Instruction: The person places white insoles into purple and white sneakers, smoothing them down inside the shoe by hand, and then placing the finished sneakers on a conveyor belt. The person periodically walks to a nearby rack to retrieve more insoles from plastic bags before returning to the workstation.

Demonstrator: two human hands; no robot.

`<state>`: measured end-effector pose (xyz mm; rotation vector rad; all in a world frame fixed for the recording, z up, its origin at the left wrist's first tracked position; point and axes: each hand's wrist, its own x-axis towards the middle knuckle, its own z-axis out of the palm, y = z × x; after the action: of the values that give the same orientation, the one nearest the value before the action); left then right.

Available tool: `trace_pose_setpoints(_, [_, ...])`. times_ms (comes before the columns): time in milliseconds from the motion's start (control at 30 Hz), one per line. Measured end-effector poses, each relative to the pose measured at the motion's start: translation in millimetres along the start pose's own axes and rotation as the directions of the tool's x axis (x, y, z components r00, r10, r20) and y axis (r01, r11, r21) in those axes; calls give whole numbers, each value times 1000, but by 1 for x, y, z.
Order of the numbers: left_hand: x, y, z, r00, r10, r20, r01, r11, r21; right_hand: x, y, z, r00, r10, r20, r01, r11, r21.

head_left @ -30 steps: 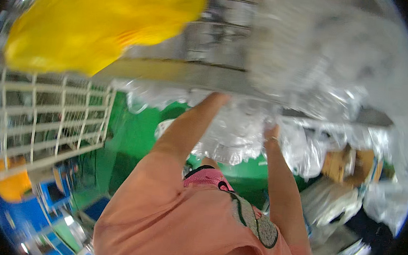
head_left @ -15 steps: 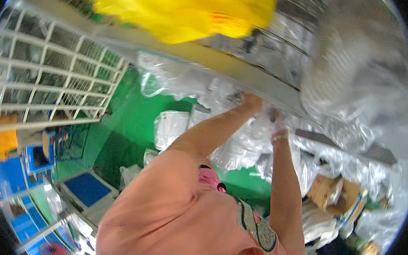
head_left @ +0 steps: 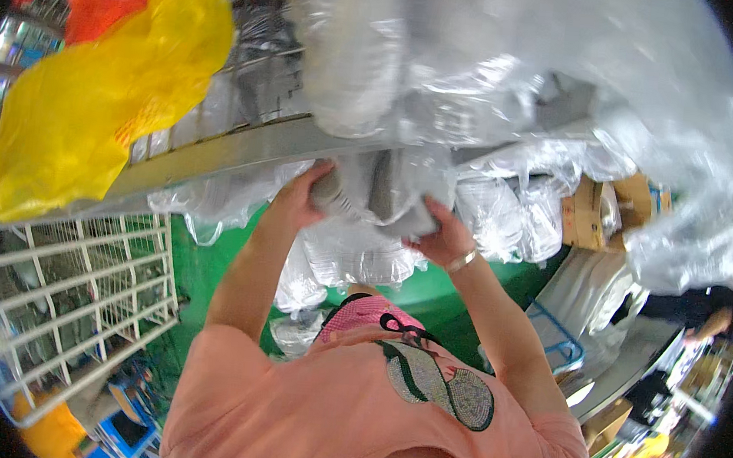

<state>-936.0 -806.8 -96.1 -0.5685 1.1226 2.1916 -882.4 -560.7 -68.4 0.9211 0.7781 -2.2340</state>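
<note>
Below the edge of the shelf, my two hands hold a clear plastic bag (head_left: 358,172) with grey and white pieces in it, whose kind I cannot make out. The fingers of my left hand (head_left: 304,196) are closed around its left side, at a rounded grey piece. My right hand (head_left: 448,236), with a bracelet at the wrist, grips the right side from below, the thumb toward the bag. Under the bag lie more clear-wrapped white bundles (head_left: 355,259), partly hidden by it.
The metal shelf edge (head_left: 216,156) runs across above my hands, with large clear bags (head_left: 485,65) and a yellow bag (head_left: 107,110) on it. White wire racking (head_left: 74,282) stands at left on a green floor. At right are a cardboard box (head_left: 586,215) and another person's hand (head_left: 711,325).
My view has swung to the right. My hands, earlier reaching among the wrapped bundles beneath the shelf, now hold the bag between them, farther apart.
</note>
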Motion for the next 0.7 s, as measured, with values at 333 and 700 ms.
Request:
trace_pose_setpoints(333, [-159,-40,9,861,-495,-117,480,714,509,-212,102,-159,980,-191,50,183,975,130])
trace_pose_setpoints(700, [-134,-208,250,459,-773,437,-152,417,896,-389,310,-244,503,-799,-328,849,388,358])
